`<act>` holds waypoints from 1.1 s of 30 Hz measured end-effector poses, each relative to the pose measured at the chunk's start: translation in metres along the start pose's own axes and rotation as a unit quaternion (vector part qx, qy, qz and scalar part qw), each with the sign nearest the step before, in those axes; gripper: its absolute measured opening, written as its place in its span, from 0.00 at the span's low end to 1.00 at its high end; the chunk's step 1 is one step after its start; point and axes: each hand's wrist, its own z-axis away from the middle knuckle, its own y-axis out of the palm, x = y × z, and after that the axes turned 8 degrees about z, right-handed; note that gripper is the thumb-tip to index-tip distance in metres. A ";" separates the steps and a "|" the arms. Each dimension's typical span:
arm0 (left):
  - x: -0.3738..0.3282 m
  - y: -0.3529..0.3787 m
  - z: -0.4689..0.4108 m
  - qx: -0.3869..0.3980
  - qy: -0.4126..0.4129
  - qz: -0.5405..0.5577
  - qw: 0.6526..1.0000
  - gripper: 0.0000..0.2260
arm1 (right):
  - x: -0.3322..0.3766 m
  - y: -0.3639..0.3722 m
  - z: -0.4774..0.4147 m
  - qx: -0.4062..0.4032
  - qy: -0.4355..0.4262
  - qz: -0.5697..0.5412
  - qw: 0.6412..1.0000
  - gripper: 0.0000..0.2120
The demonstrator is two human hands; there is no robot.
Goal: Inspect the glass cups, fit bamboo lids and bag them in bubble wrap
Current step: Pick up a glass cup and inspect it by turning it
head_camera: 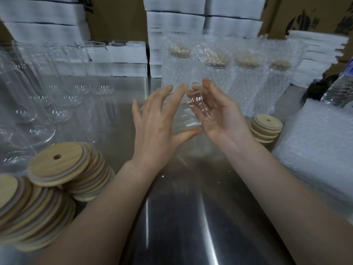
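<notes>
A clear glass cup (184,119) lies on its side in the air between my two hands, above the steel table (191,217). My left hand (154,125) has straight, spread fingers against the cup's left side, with the thumb under it. My right hand (221,115) is palm up, its fingers curled round the cup's far end and visible through the glass. Bamboo lids with straw holes lie in leaning stacks at the near left (57,165) and in a small stack at the right (266,129). Several lidded cups in bubble wrap (215,73) stand behind my hands.
Several bare glass cups (63,87) stand in rows at the left. A pile of bubble wrap bags (317,150) lies at the right edge. White foam boxes (172,22) and cardboard cartons are stacked along the back. A dark object (324,88) sits at the far right.
</notes>
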 end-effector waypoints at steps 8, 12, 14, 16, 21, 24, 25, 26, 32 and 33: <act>0.003 -0.003 -0.003 -0.011 -0.030 0.050 0.998 0.43 | 0.005 -0.004 -0.001 0.116 0.019 -0.032 0.993 0.13; 0.005 0.000 0.002 -0.044 -0.054 0.101 0.992 0.43 | 0.007 -0.006 0.000 0.176 0.001 0.032 0.984 0.17; 0.006 0.001 0.003 -0.052 -0.070 0.117 0.989 0.43 | 0.008 -0.008 0.000 0.199 -0.017 0.071 0.977 0.21; 0.007 0.002 0.003 -0.057 -0.081 0.129 0.987 0.43 | 0.009 -0.008 0.001 0.204 -0.021 0.098 0.974 0.26; 0.007 0.002 0.003 -0.051 -0.072 0.111 0.990 0.41 | 0.008 -0.007 0.002 0.193 -0.029 0.118 0.974 0.28; 0.009 0.001 0.001 -0.031 -0.071 0.091 0.993 0.43 | 0.007 -0.006 0.002 0.176 -0.043 0.132 0.975 0.24; 0.010 0.001 0.001 -0.023 -0.070 0.082 0.994 0.43 | 0.007 -0.006 0.002 0.166 -0.047 0.136 0.976 0.23; 0.010 0.001 0.001 -0.016 -0.068 0.070 0.995 0.44 | 0.006 -0.005 0.003 0.155 -0.052 0.137 0.977 0.23; 0.012 0.004 0.000 0.006 -0.026 0.000 1.000 0.43 | 0.003 -0.003 0.002 0.081 -0.087 0.139 0.983 0.20; 0.012 0.004 0.000 0.012 -0.018 -0.008 1.000 0.43 | 0.003 -0.003 0.001 0.070 -0.088 0.137 0.984 0.20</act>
